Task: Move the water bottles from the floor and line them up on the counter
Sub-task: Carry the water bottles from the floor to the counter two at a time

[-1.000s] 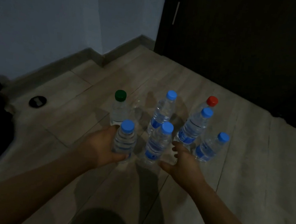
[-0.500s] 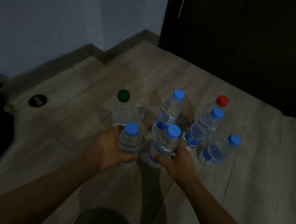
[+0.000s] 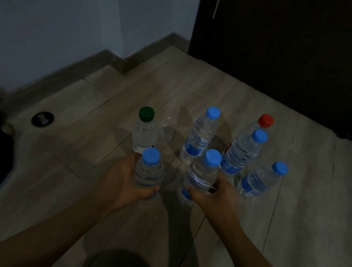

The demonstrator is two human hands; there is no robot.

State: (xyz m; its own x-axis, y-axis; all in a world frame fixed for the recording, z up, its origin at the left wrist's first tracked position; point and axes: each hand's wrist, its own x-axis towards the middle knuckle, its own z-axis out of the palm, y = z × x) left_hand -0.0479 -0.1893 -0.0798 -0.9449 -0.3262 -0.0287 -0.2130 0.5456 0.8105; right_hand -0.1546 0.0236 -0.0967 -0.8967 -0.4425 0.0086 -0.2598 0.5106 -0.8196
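Dim light. 7 water bottles are grouped on the wooden floor [image 3: 294,216]. The near-left bottle [image 3: 148,174] is gripped by the left hand [image 3: 123,181], fingers curled round its body. The near-centre bottle [image 3: 202,175] is clasped by the right hand [image 3: 214,198], fingers wrapped low. Behind are stood a green-capped bottle [image 3: 144,133], a red-capped bottle [image 3: 265,121] and 3 blue-capped bottles [image 3: 243,153].

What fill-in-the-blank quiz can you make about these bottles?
1. The left grip, a bare hand, holds the near bottle, which has a ___ cap.
2. The right grip holds a second bottle; ___ caps in view are blue.
3. The far-left bottle has a ___ cap.
4. The rear right bottle has a ___ cap.
Missing words: blue, five, green, red.
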